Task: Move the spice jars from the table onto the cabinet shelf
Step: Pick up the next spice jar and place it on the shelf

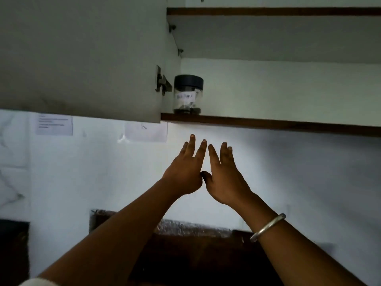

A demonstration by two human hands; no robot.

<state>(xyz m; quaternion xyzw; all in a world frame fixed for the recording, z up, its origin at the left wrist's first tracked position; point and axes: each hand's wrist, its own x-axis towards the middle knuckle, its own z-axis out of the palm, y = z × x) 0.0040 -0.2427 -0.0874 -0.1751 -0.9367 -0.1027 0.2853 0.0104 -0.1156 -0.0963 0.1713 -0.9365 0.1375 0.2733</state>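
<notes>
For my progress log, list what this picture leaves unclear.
Head view only:
1. Table and any other jars: not in frame.
2. Label on the spice jar: writing blurred, unreadable.
3. Lower shelf: right end cut off by the frame edge.
4. Wall notes: print too small.

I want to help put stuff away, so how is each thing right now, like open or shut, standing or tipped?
Cabinet door: open, swung out to the left.
Jar: upright on the lower shelf, lid on, a little dark stuff at the bottom.
Left hand: open, holding nothing.
Right hand: open, holding nothing.
Bangle: on the right wrist.
</notes>
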